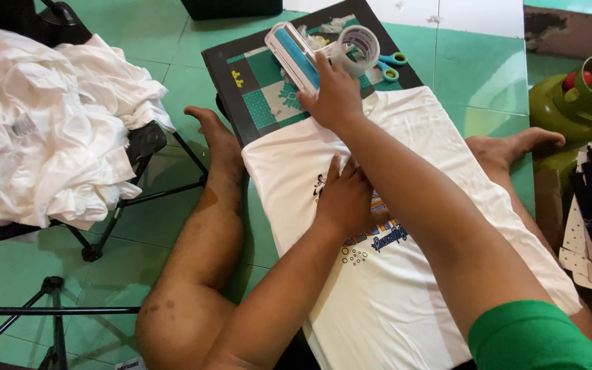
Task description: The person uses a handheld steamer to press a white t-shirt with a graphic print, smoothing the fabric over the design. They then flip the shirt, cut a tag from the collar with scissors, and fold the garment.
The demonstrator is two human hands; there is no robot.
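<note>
Green tile floor [474,62], white printed shirt [405,288], smoothed flat

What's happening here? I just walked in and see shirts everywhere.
A person sits on the green tiled floor with a white printed T-shirt spread over a dark board across their legs. Their left hand presses flat on the shirt's print, while the right hand grips a blue-and-white lint roller at the collar end. A heap of white garments sits on a folding stand to the left.

green tiled floor [173,82], folding chair [142,147] piled with white clothes [42,116], green gas cylinder [570,103].
</note>
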